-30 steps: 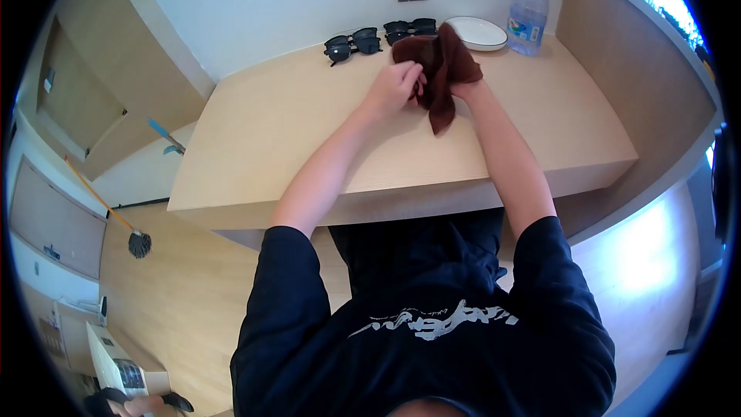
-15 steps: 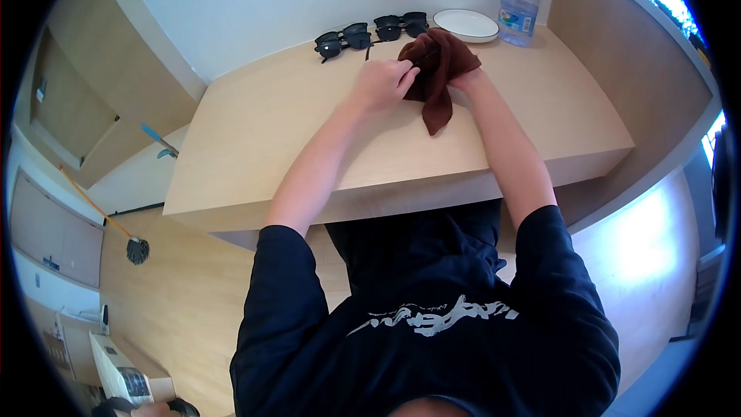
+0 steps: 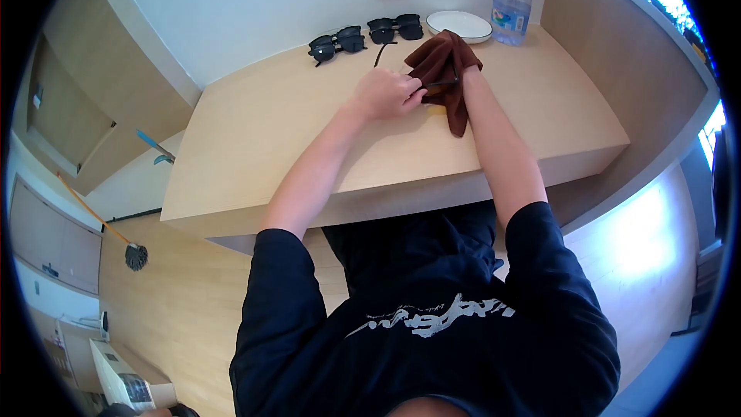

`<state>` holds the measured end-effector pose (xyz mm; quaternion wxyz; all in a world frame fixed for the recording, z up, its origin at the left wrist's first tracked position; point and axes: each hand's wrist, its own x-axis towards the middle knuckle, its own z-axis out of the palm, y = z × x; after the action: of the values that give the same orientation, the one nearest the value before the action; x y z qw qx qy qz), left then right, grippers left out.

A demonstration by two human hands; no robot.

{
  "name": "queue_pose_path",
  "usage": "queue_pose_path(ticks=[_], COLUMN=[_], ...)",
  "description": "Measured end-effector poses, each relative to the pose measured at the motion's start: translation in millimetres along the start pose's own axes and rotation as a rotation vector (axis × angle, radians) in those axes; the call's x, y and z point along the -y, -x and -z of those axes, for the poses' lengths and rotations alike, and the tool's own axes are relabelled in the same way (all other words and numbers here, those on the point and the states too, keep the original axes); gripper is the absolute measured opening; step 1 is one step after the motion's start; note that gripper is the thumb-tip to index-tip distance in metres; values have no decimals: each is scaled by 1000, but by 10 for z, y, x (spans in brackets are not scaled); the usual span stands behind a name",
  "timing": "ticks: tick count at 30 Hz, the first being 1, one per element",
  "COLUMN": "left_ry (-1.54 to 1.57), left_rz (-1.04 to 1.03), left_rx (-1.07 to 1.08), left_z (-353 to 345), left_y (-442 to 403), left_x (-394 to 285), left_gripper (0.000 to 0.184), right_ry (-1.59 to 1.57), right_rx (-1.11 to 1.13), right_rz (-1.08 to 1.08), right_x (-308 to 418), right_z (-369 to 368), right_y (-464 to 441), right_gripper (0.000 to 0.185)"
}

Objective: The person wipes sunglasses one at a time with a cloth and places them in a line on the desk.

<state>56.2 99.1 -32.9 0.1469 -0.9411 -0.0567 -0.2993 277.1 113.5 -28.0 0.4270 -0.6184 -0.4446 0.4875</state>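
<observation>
My left hand (image 3: pixel 391 95) is closed on a pair of glasses (image 3: pixel 441 83) with thin dark frames. One temple arm sticks up past my knuckles, and a yellowish patch shows below the frame. A dark brown cloth (image 3: pixel 440 54) drapes over my right hand (image 3: pixel 470 79), hiding its fingers. That hand grips the glasses' other side through the cloth, whose corner hangs towards the table's front edge. Both hands are above the wooden tabletop (image 3: pixel 270 123).
Dark sunglasses (image 3: pixel 337 43) lie at the back left, with more sunglasses (image 3: pixel 395 28) beside them. A white plate (image 3: pixel 459 25) and a large water bottle (image 3: pixel 511 4) stand at the back right. A wooden side panel (image 3: pixel 625 46) borders the right. On the floor is a mop (image 3: pixel 136 256).
The cloth has shifted and opened out, so the glasses' frame and a temple arm now show. My left hand has moved slightly down and right.
</observation>
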Motion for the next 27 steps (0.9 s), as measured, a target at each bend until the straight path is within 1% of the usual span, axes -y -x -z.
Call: queue_pose_path(ticks=[2,4,5,7,9,11,12,13,14,15,17,18,20,21,23,24,26,27], left_ry=[6,45,45,67,72,73,55,38,37,10,-21,-34,-44,-68,-88,-51,-17,-48], left_rz=[2,-7,-8,23,42,66,102,136,135,162,186,175,163,123,76,38,1,-39], left_rx=[8,15,15,17,2,-12,-64,-116,-119,-99,-74,-85,-89,-79,-71,-41,-14,-11], left_z=[-6,-29,-39,-61,-12,5,-10,-33,-34,-22,-9,-11,-40,-71,-60,-48,23,36], left_y=[-6,-14,-13,-18,-22,7,10,19,36,61,82,89,104,87,50,35,-4,-24], left_x=[2,-2,0,2,-17,13,56,84,97,112,128,128,96,69,22,8,-85,-171], left_gripper=[20,19,19,17,18,18,21,24,24,25,27,25,24,25,25,26,26,26], right_ry=[-10,-62,-130,-373,-647,-843,-841,-876,-910,-910,-719,-723,-566,-571,-505,-507,-83,35], right_rx=[10,5,9,57,208,478,481,406,329,329,670,670,725,723,396,391,133,69], right_rz=[-59,-29,1,91,202,309,309,265,223,225,377,378,313,317,252,251,237,216], right_x=[5,-61,-95,-187,-287,-306,-303,-135,-31,-47,-89,-115,-131,-143,-172,-180,-82,-53], right_z=[17,33,55,108,179,138,118,-43,-124,-89,-44,-16,-1,-6,-2,30,26,33], right_y=[-36,-75,-105,-182,-316,-271,-257,69,262,233,176,151,186,187,192,205,330,334], right_gripper=[12,12,13,16,19,23,23,23,24,24,26,26,26,26,30,30,31,28])
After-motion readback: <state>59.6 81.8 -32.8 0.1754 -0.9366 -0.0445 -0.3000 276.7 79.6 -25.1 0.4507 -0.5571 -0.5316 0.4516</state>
